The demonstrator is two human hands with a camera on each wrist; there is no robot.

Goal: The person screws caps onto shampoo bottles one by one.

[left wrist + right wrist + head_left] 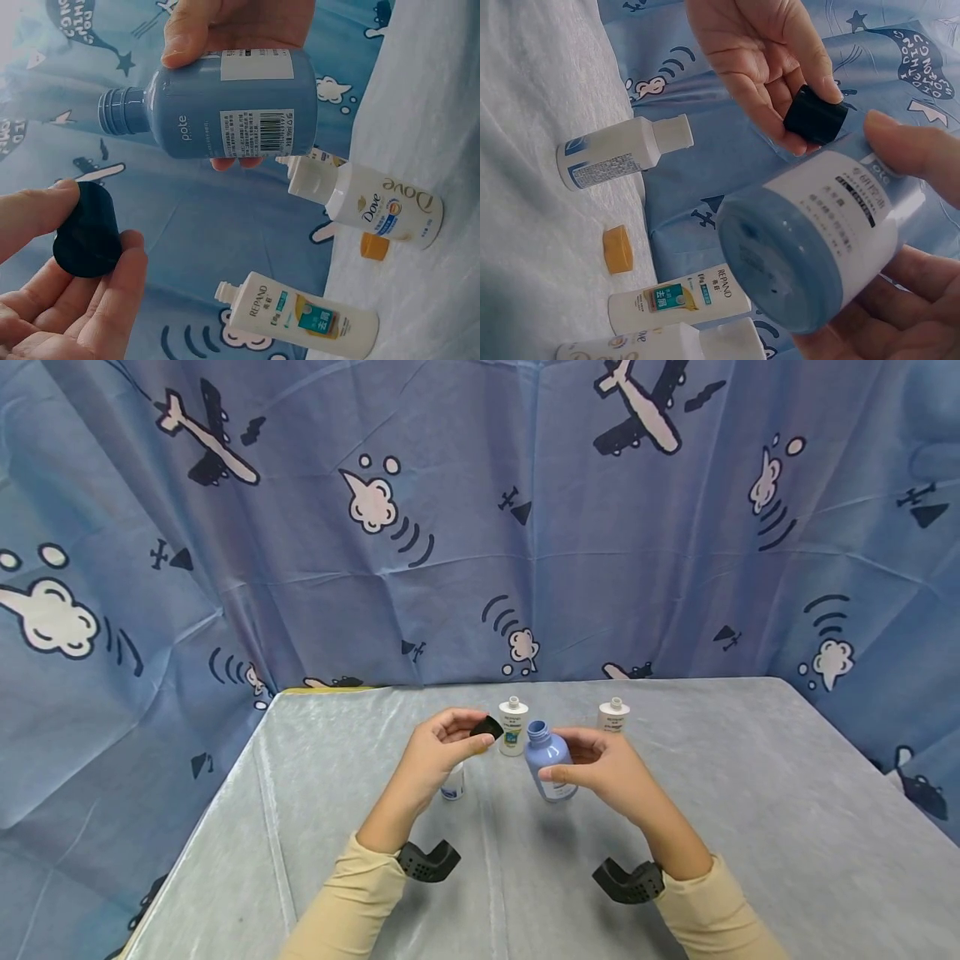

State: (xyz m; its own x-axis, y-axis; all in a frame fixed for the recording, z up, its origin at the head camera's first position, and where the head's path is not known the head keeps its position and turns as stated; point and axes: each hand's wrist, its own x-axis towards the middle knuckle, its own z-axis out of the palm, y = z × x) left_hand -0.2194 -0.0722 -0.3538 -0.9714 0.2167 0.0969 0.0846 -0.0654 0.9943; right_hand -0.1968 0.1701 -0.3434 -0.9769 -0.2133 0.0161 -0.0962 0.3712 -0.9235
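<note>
1. Currently, one black cap [491,727] is pinched between thumb and fingers of the left hand [438,743].
2. One blue "pote" bottle [546,753] is gripped by the right hand [606,770] above the surface [225,877]; it is tilted leftward, its threaded neck uncovered, near but apart from the cap.
3. Three white bottles are seen by the right-wrist camera: one REPAND bottle [679,298], its neck shown bare in the left-wrist view, one capped Dove bottle [649,345] and one capped blue-marked bottle [615,154].
4. One yellow-orange cap [617,250] is found on the surface, between the blue-marked and REPAND bottles in that view.
</note>
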